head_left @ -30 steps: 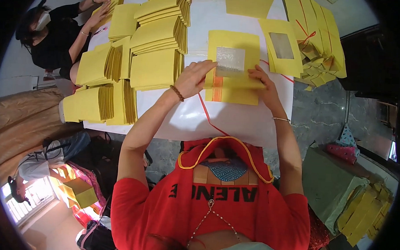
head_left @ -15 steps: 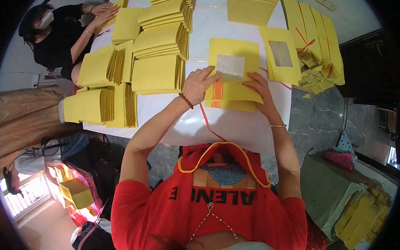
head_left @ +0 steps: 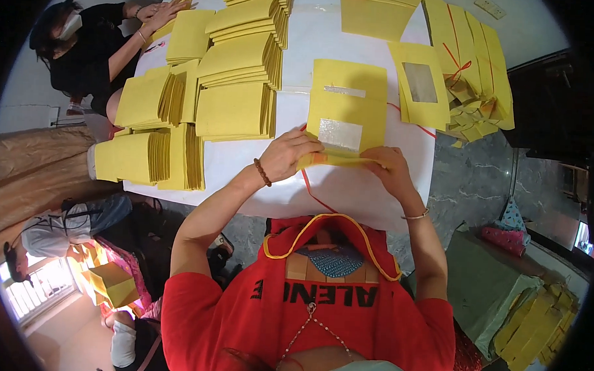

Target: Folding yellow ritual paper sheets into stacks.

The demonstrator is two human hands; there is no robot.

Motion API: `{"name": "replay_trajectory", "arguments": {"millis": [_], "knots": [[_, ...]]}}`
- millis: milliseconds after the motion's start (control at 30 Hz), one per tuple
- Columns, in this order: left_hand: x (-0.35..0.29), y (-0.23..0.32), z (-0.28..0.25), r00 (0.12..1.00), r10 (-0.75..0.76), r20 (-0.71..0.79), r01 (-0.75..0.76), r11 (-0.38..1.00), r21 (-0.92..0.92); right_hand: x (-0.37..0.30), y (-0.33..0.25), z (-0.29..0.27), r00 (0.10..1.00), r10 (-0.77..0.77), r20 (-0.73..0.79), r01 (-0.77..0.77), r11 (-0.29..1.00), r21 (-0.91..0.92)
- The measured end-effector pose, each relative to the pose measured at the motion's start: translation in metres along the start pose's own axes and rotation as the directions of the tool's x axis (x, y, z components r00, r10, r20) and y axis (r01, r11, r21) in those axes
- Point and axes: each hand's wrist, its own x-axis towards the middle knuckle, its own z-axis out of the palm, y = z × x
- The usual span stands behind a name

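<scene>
A flat yellow paper bag with a clear window [head_left: 349, 112] lies on the white table in front of me. Its near edge is lifted and bent up in a narrow strip. My left hand [head_left: 291, 154] pinches the left end of that edge, and my right hand [head_left: 390, 169] grips the right end, fingers curled over the paper. Under the far part of the held bag, a second sheet with a pale slit seems to lie; I cannot tell whether they are joined. Beside it on the right rests another windowed yellow bag [head_left: 421, 85].
Several stacks of folded yellow bags [head_left: 234, 111] fill the table's left side. A tied yellow bundle [head_left: 474, 67] stands at the right edge, and a yellow bag [head_left: 378, 12] lies at the far side. A red ribbon [head_left: 315, 191] crosses the white table [head_left: 245, 167]. A co-worker [head_left: 86, 47] presses yellow paper at far left.
Both hands have drawn the top bag toward me, its window moving nearer. Its near edge, flat before with an orange panel showing, is now tilted up, and a pale slit shows beyond.
</scene>
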Motion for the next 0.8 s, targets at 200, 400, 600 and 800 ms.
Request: {"name": "replay_trajectory", "arguments": {"millis": [200, 400, 600, 800], "knots": [[0.011, 0.009, 0.004, 0.847, -0.517, -0.125, 0.441, 0.815, -0.376, 0.013, 0.003, 0.013, 0.925, 0.379, -0.001, -0.332, 0.812, 0.48], [0.027, 0.0, 0.019, 0.668, -0.737, -0.105, 0.616, 0.627, -0.477, 0.027, 0.005, 0.027, 0.839, 0.484, -0.248, -0.242, 0.74, 0.628], [0.037, -0.011, 0.019, 0.59, -0.807, -0.021, 0.65, 0.491, -0.581, 0.026, -0.011, 0.017, 0.807, 0.487, -0.333, -0.251, 0.795, 0.553], [0.033, -0.028, 0.04, 0.573, -0.82, 0.0, 0.427, 0.298, -0.854, 0.033, 0.004, 0.029, 0.799, 0.507, -0.324, -0.315, 0.811, 0.492]]}}
